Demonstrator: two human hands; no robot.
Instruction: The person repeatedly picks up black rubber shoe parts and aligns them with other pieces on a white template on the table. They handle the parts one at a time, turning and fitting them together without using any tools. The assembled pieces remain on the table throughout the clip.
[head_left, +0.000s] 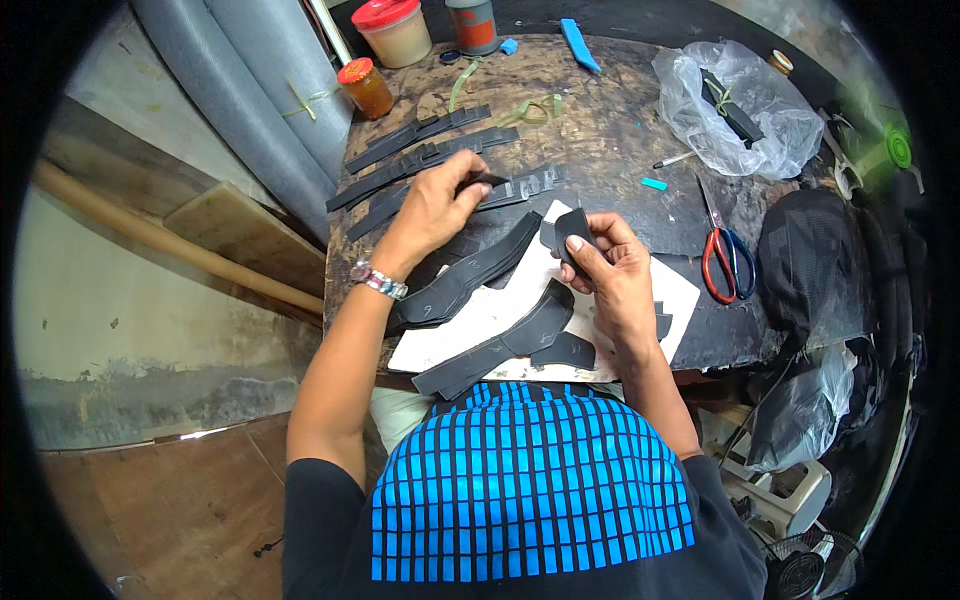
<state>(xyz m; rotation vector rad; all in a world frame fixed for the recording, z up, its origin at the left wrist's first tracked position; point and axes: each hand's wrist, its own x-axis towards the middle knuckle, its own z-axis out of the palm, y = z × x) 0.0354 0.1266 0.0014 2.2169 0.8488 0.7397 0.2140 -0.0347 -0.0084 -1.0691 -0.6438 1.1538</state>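
Worktable (pixel 610 130) edge crowded w/ strips; right hand (pixel 615 275) fingers pinch dark piece (pixel 572 232).

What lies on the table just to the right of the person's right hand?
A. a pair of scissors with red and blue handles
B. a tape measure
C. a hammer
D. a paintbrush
A: a pair of scissors with one red and one blue handle lies on the dark table, to the right of the right hand, which holds a small black piece.
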